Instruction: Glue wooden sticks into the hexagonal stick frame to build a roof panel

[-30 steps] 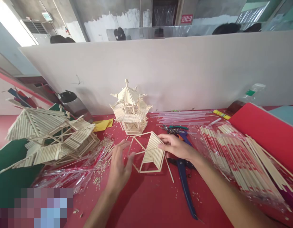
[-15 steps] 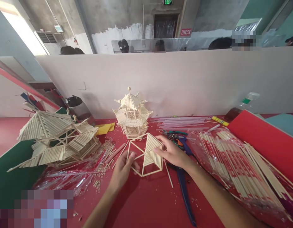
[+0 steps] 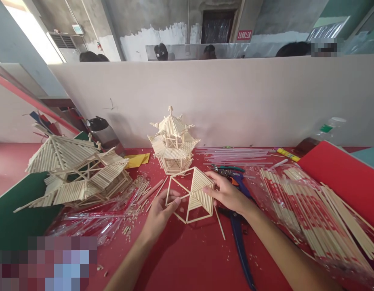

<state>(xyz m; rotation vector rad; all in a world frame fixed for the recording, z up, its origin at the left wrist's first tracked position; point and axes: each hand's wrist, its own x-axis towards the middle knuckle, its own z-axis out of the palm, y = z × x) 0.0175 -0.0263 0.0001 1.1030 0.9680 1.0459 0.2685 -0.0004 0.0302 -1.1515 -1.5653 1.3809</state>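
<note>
A hexagonal roof frame of thin wooden sticks (image 3: 196, 194) lies on the red table (image 3: 190, 258), partly filled with slats on its right side. My left hand (image 3: 159, 214) grips the frame's left spokes with its fingertips. My right hand (image 3: 227, 193) holds the slatted right edge of the same frame. Just behind the frame stands a small finished stick pagoda (image 3: 173, 140).
A large stick roof model (image 3: 74, 171) sits at the left on a green board (image 3: 14, 218). Blue-handled cutters (image 3: 238, 238) lie under my right forearm. Bags of wrapped chopsticks (image 3: 311, 206) and a red board (image 3: 341, 173) fill the right. Clear sticks (image 3: 235, 155) lie by the white partition.
My left hand has moved in from beside the frame and taken hold of its left spokes. My right hand stays on the slatted edge. The camera view has shifted slightly.
</note>
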